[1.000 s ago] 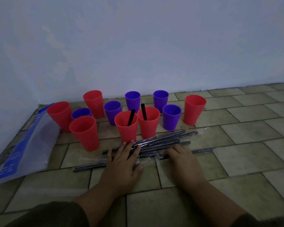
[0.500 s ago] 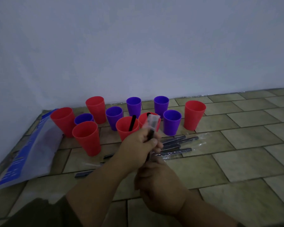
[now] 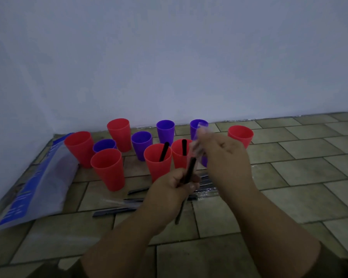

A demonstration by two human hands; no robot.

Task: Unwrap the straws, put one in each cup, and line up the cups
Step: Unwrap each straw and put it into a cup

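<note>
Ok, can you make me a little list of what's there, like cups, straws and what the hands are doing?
red cups: six, standing
purple cups: four clear, a fifth mostly behind the right hand
straws in cups: two, both in red cups
left hand: grips a black straw
right hand: pinches a clear wrapper
wrapped straws: on the floor
</note>
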